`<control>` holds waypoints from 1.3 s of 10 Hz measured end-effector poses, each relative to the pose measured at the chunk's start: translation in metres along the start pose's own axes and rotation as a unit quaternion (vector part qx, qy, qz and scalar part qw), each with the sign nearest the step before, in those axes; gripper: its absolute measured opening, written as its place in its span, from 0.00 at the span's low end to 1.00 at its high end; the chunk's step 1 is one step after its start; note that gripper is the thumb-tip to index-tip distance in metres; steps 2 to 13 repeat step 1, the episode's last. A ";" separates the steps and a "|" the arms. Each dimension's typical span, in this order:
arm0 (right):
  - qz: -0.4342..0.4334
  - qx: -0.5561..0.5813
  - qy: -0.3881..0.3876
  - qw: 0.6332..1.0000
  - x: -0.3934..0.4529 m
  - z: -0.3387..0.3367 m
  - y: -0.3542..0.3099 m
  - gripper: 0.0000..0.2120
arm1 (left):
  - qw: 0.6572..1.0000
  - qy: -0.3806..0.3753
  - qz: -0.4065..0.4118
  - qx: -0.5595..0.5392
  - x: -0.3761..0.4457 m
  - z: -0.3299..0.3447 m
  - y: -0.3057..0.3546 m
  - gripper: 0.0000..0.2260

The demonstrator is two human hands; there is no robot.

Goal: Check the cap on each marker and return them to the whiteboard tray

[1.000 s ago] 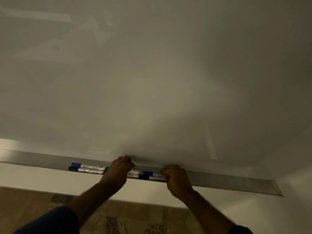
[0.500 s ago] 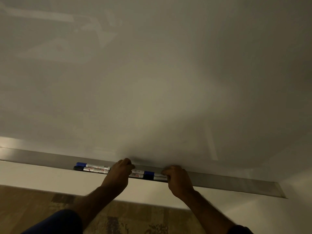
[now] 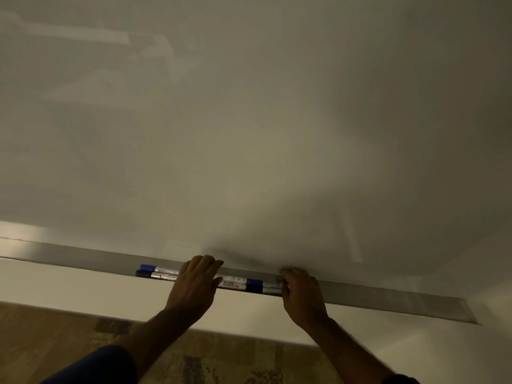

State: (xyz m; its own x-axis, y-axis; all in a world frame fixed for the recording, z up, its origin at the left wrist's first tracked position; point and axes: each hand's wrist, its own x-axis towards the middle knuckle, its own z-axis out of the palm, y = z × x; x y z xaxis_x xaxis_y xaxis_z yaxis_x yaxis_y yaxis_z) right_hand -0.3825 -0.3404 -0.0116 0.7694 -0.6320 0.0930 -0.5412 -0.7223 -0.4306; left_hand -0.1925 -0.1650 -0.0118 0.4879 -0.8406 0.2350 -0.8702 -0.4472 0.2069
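A long grey whiteboard tray [image 3: 388, 299] runs under the whiteboard [image 3: 249, 134]. Several white-barrelled markers lie in it end to end, in two rows. At the left lie a blue-capped marker [image 3: 155, 268] and a black-capped marker [image 3: 149, 274]. My left hand [image 3: 195, 286] lies over the markers to their right, fingers over the top and thumb at the front. Right of it show two labelled barrels [image 3: 231, 284], then a blue cap [image 3: 254, 282] and a black cap [image 3: 253, 288]. My right hand [image 3: 300, 297] is closed around the right ends of those markers.
A pale wall strip [image 3: 69, 289] lies below the tray, with patterned carpet [image 3: 221, 361] under it. The tray's right part is bare metal up to its end [image 3: 471, 314]. The light is dim.
Both hands stay on the tray at the same markers. The left pair of markers now sits closer to my left hand, and a green bit seen beside that hand is hidden.
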 end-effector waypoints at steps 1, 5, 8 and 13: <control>-0.012 -0.003 0.029 0.999 -0.001 0.004 -0.007 0.17 | 1.000 0.008 0.000 -0.020 -0.007 0.000 -0.002 0.19; -0.012 -0.003 0.029 0.999 -0.001 0.004 -0.007 0.17 | 1.000 0.008 0.000 -0.020 -0.007 0.000 -0.002 0.19; -0.012 -0.003 0.029 0.999 -0.001 0.004 -0.007 0.17 | 1.000 0.008 0.000 -0.020 -0.007 0.000 -0.002 0.19; -0.012 -0.003 0.029 0.999 -0.001 0.004 -0.007 0.17 | 1.000 0.008 0.000 -0.020 -0.007 0.000 -0.002 0.19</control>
